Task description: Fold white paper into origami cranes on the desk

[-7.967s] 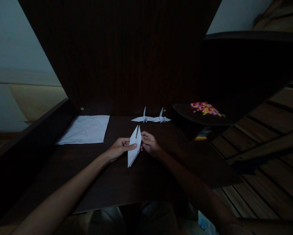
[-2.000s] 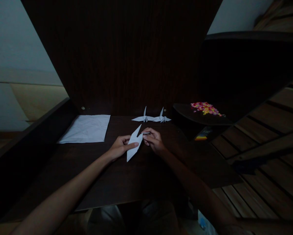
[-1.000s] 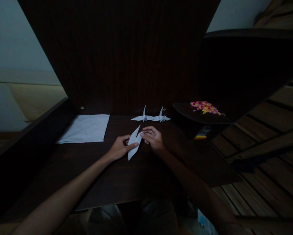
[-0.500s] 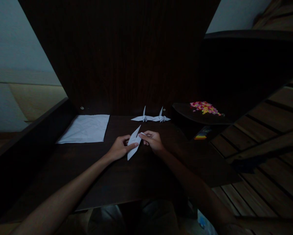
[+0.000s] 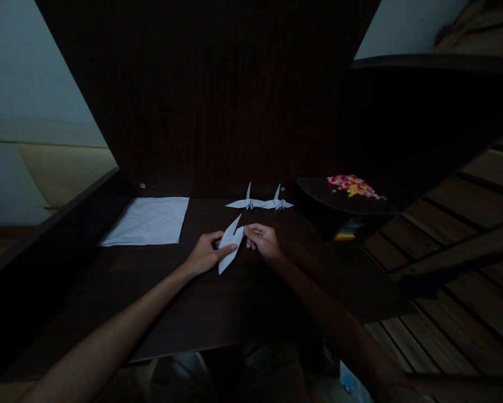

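A folded piece of white paper (image 5: pixel 230 251), long and pointed at both ends with a slit at its upper part, is between my hands. My left hand (image 5: pixel 206 253) grips its left side, the thumb lying flat across the front. At the upper right point of the same paper, my right hand (image 5: pixel 263 240) pinches the edge between thumb and forefinger, its other fingers curled. Just beyond the hands, two white origami cranes (image 5: pixel 248 204) stand side by side, their wings touching or overlapping.
White paper sheets (image 5: pixel 150 221) lie at the left of the dark desk (image 5: pixel 179 319). To the right, a curved shelf (image 5: pixel 314 187) bears a heap of small pink, red and yellow pieces (image 5: pixel 354 184). A raised side board (image 5: pixel 58 224) borders the desk's left.
My right thumb and fingers have slid slightly right, out to the paper's edge, uncovering more of its upper right point. My left hand keeps its hold.
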Demonstrator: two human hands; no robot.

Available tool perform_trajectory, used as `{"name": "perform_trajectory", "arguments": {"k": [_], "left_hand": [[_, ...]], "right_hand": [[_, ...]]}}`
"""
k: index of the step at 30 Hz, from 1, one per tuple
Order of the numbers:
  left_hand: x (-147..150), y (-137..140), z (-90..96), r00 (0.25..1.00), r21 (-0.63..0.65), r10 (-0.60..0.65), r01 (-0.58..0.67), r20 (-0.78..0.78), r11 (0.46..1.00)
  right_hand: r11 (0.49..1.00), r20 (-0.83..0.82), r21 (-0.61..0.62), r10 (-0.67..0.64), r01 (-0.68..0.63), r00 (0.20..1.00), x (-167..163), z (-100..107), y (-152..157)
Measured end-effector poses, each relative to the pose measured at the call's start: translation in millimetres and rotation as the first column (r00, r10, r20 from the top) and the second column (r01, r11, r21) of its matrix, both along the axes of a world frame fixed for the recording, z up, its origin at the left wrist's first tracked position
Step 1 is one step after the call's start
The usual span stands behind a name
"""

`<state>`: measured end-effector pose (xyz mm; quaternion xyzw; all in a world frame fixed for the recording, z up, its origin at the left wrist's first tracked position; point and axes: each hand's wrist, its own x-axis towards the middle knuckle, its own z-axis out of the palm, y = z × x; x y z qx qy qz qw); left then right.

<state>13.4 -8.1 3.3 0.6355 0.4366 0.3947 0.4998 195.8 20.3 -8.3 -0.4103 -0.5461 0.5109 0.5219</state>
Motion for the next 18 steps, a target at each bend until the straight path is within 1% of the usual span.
{"name": "perform_trajectory", "arguments": {"k": [5,7,10,14,18], "left_hand": [[-0.1,0.8,-0.5,0.998,0.013,0.026,-0.026,-0.063,1.000],[0.3,1.0,-0.5,0.999,0.004,0.029,-0.029,-0.046,1.000],[0.8,0.9,-0.1,1.000,-0.020,0.029,-0.029,-0.001,0.999],[0.7,1.0,-0.9,1.000,-0.031,0.002,-0.001,0.027,1.000],[-0.1,1.7,-2.4,0.999,-0.024,-0.044,0.044,0.017,0.999]], "right_hand": [[0.998,0.023,0.058,-0.038,0.037,0.999,-0.2,-2.1,0.7],[0.998,0.007,0.048,-0.034,0.034,0.999,-1.2,-0.9,-0.2],[1.000,-0.016,0.008,0.008,-0.008,1.000,-2.7,2.1,-2.7],[0.997,0.022,-0.020,0.073,-0.072,0.997,-4.7,4.2,-6.0],[0.998,0.049,-0.020,0.065,-0.064,0.997,-5.6,2.5,-6.6]]}}
